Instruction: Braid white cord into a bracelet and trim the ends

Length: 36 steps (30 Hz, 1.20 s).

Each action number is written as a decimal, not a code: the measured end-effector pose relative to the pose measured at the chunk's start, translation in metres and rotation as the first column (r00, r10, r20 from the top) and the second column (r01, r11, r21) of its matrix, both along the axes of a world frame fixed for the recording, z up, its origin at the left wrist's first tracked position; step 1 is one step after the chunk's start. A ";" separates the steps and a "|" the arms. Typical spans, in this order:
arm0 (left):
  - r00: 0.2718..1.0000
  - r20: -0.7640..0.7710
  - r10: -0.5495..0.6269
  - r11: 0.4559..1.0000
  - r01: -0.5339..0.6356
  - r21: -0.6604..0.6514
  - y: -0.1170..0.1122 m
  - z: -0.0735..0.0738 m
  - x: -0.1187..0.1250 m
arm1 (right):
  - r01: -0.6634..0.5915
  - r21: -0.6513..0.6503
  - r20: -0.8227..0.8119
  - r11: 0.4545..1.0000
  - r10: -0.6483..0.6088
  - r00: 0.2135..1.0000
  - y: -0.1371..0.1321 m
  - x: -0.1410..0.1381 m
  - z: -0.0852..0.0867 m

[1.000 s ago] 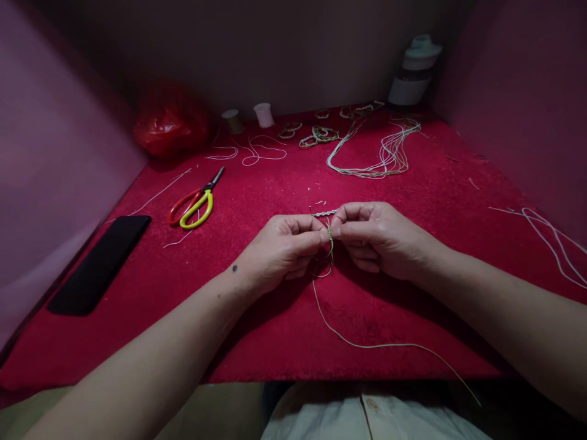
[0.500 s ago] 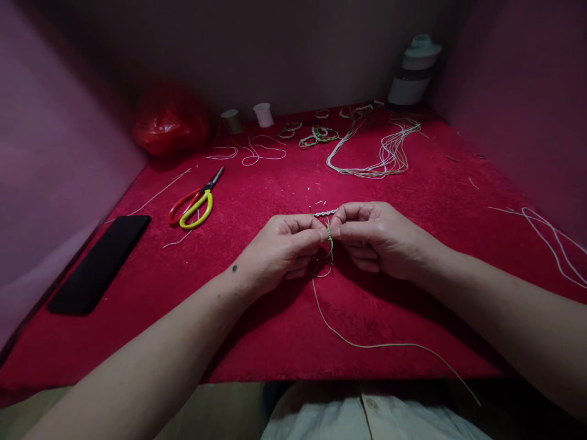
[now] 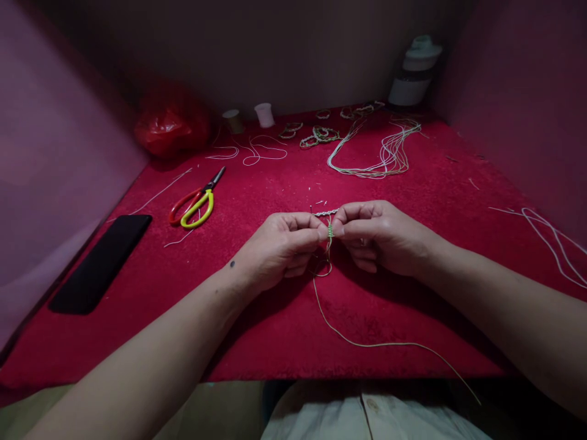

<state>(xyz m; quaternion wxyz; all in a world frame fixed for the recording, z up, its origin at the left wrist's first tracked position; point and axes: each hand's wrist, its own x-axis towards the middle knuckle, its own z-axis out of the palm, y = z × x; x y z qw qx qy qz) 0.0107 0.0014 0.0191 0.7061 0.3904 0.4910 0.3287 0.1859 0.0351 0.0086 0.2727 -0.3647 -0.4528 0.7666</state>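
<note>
My left hand (image 3: pixel 279 247) and my right hand (image 3: pixel 380 235) meet at the middle of the red cloth (image 3: pixel 284 305), both pinched on a thin knotted cord (image 3: pixel 329 230) with green knots between the fingertips. A short braided end (image 3: pixel 324 213) sticks out above the right thumb. Below the hands the cord's loose tail (image 3: pixel 367 344) runs down and off to the right over the cloth's front edge.
Red-and-yellow scissors (image 3: pixel 195 205) lie to the left, a black phone (image 3: pixel 101 263) nearer the left edge. At the back are a red bag (image 3: pixel 169 125), two small spools (image 3: pixel 263 114), finished bracelets (image 3: pixel 318 134), a bundle of cords (image 3: pixel 385 153) and a white jar (image 3: pixel 415 70). More cords (image 3: pixel 550 241) lie right.
The green loop between my fingertips has been drawn tight into a small knot. Both hands stay almost where they were.
</note>
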 end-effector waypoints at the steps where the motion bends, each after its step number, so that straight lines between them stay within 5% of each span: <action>1: 1.000 -0.006 0.001 1.000 -0.001 -0.004 0.000 0.000 0.000 | -0.014 0.000 0.006 1.000 0.014 1.000 0.000 0.000 0.000; 13: 0.996 -0.061 -0.064 0.996 0.060 -0.066 0.000 0.007 -0.001 | -0.129 -0.077 0.035 0.989 0.132 0.991 0.003 0.005 0.001; 22: 0.982 0.118 -0.147 0.987 0.154 -0.046 -0.002 0.007 -0.005 | -0.223 -0.198 -0.116 0.954 0.203 0.972 0.004 0.008 0.009; 36: 0.940 0.277 -0.200 0.980 0.199 0.031 -0.005 0.001 -0.006 | -0.289 -0.194 -0.265 0.937 0.234 0.935 0.000 0.009 0.008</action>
